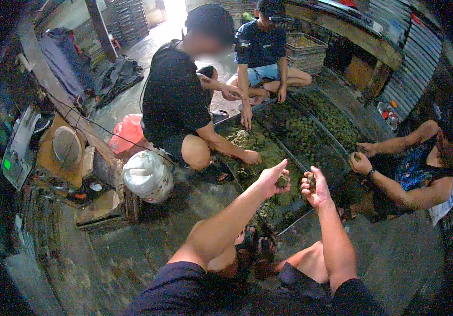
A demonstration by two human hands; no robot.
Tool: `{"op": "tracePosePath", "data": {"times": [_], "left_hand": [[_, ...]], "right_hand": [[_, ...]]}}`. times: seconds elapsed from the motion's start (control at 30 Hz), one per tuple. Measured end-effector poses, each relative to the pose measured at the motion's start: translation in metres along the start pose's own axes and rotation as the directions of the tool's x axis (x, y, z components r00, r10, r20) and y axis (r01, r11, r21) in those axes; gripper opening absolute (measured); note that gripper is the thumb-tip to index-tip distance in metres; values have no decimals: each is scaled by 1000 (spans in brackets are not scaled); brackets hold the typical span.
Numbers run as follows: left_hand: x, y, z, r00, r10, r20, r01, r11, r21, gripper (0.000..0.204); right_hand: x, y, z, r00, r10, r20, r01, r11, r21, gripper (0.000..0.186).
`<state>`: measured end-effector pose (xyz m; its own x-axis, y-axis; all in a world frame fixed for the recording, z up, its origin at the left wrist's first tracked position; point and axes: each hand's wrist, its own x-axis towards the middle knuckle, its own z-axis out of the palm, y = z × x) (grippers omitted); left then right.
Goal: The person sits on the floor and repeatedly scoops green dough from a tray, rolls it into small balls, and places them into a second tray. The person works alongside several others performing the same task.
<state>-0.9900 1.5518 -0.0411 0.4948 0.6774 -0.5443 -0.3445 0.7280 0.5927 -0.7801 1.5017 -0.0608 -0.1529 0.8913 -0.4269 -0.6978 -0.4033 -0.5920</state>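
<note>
My left hand (273, 179) is curled round a small greenish-brown lump (282, 181), thumb pointing up. Close beside it, my right hand (318, 193) grips a dark brownish lump (311, 181) with bent fingers. Both hands are raised over the near part of a low frame (296, 222) on the floor, split lengthwise by thin bars. Inside the frame are many small greenish round clumps (311, 124); paler, stringy ones (239, 138) lie in the left section. The exact kind of clump is too blurred to tell.
One co-worker (171, 100) squats at the left, reaching into the frame; another (263, 45) sits at the far end; a third (421, 174) works from the right. A white rounded object (148, 176), a red plastic bag (126, 133) and a wooden beam (108, 168) stand left. Crates (305, 50) are behind.
</note>
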Motion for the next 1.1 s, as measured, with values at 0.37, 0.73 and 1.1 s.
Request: {"op": "tracePosePath", "data": {"times": [0.37,0.73,1.1], "left_hand": [[-5,-5,8,998,53,-25,-51,996,66,48],[-34,8,-35,992,117,-38,-108,976,190,39],[-49,-19,-38,999,31,10,-33,981,191,43]], "right_hand": [[-21,8,30,904,-283,-321,128,894,-429,42],[-1,61,66,739,-623,256,439,157,-885,31],[-35,55,68,901,-303,-310,190,919,-347,9]]}}
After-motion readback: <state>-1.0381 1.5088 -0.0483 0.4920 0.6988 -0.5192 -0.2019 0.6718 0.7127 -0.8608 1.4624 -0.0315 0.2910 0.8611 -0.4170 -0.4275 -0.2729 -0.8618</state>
